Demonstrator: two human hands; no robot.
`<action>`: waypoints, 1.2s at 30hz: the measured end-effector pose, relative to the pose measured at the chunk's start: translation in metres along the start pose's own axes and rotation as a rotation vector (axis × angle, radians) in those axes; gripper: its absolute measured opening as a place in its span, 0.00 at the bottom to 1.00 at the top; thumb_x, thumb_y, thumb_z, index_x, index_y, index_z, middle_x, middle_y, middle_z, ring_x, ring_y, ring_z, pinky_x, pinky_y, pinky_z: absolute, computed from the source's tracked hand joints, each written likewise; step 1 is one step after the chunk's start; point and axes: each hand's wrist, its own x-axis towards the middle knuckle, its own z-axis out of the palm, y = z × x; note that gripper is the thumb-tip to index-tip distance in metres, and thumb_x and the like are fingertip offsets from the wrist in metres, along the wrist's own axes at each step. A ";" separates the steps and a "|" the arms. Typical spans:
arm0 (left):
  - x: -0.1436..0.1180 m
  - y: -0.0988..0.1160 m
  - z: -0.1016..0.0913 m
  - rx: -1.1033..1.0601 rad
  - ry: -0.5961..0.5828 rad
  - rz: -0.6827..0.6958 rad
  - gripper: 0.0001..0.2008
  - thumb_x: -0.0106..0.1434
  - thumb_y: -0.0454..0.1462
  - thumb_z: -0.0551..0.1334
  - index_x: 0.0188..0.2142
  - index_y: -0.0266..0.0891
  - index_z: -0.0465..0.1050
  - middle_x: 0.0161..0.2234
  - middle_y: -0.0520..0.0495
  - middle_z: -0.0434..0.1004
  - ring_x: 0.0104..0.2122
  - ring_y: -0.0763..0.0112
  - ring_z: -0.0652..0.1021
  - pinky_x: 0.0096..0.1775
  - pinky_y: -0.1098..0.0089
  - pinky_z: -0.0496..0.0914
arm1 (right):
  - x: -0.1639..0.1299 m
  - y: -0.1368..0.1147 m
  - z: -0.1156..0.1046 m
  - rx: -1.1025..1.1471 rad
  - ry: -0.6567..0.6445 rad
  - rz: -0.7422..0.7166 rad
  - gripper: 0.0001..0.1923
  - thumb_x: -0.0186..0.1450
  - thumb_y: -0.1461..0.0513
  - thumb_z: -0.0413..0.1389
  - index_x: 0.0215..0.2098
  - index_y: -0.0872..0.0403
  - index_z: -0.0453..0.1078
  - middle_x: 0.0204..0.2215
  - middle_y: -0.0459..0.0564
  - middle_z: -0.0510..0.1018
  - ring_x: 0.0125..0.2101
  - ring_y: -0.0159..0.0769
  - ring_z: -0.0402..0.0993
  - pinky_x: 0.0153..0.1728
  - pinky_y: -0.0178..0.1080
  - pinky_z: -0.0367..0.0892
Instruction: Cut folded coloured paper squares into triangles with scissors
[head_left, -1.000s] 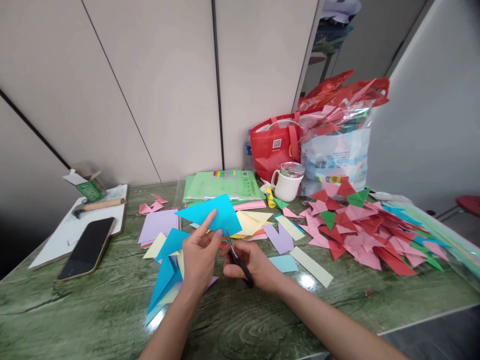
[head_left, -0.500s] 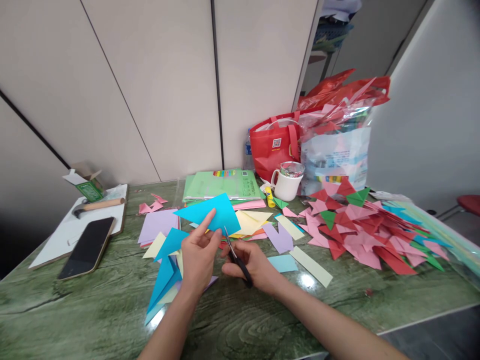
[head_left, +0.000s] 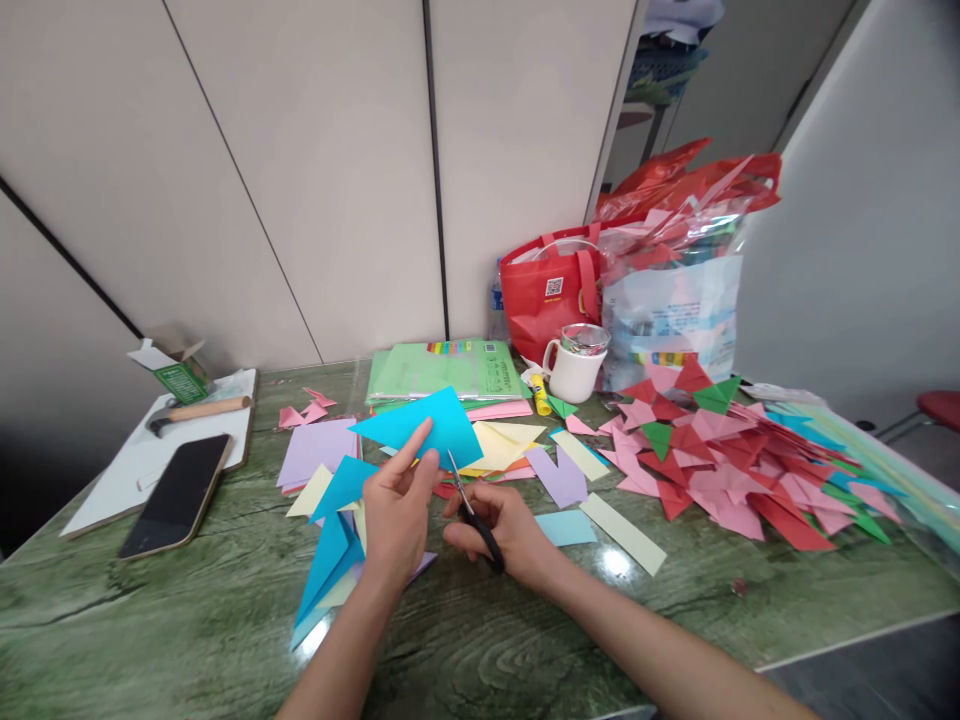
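My left hand [head_left: 396,520] pinches a bright blue paper sheet [head_left: 442,420] and holds it up above the green marbled table [head_left: 187,620]. My right hand [head_left: 501,528] grips black-handled scissors [head_left: 469,505], their blades pointing up at the sheet's lower right edge. Under my left hand lie blue triangles [head_left: 334,545], with lilac, yellow and pink sheets [head_left: 319,448] spread around them.
A heap of red, pink and green folded triangles [head_left: 720,460] covers the right side. A white mug [head_left: 574,372], a red bag [head_left: 551,295], a plastic bag [head_left: 671,300] and a green paper pack [head_left: 442,370] stand behind. A phone [head_left: 176,495], hammer [head_left: 196,410] and small carton [head_left: 174,368] sit left.
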 end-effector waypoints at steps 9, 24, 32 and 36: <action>-0.002 -0.006 -0.004 0.284 -0.009 0.097 0.22 0.54 0.41 0.63 0.49 0.37 0.72 0.17 0.55 0.67 0.20 0.77 0.65 0.22 0.76 0.60 | -0.001 -0.012 -0.001 0.106 -0.040 -0.032 0.23 0.45 0.53 0.67 0.32 0.57 0.65 0.21 0.40 0.65 0.21 0.27 0.57 0.23 0.32 0.54; -0.005 0.004 0.002 0.291 -0.010 0.083 0.22 0.52 0.38 0.64 0.48 0.36 0.73 0.17 0.55 0.69 0.18 0.78 0.65 0.22 0.77 0.63 | -0.001 -0.010 -0.003 0.045 -0.043 -0.029 0.20 0.46 0.55 0.66 0.30 0.56 0.64 0.21 0.40 0.66 0.21 0.27 0.59 0.23 0.32 0.56; -0.007 0.006 0.002 0.311 -0.027 0.110 0.22 0.53 0.38 0.63 0.49 0.36 0.73 0.16 0.56 0.65 0.18 0.78 0.62 0.22 0.77 0.60 | -0.002 -0.009 -0.001 0.041 -0.011 -0.026 0.18 0.47 0.55 0.66 0.28 0.56 0.66 0.17 0.39 0.63 0.19 0.25 0.55 0.20 0.31 0.53; -0.006 0.006 0.001 0.303 -0.033 0.119 0.22 0.52 0.39 0.63 0.48 0.36 0.73 0.16 0.56 0.63 0.18 0.78 0.60 0.21 0.77 0.59 | -0.001 -0.006 -0.001 0.040 0.008 -0.026 0.17 0.47 0.56 0.66 0.28 0.56 0.66 0.16 0.38 0.63 0.18 0.25 0.55 0.20 0.31 0.53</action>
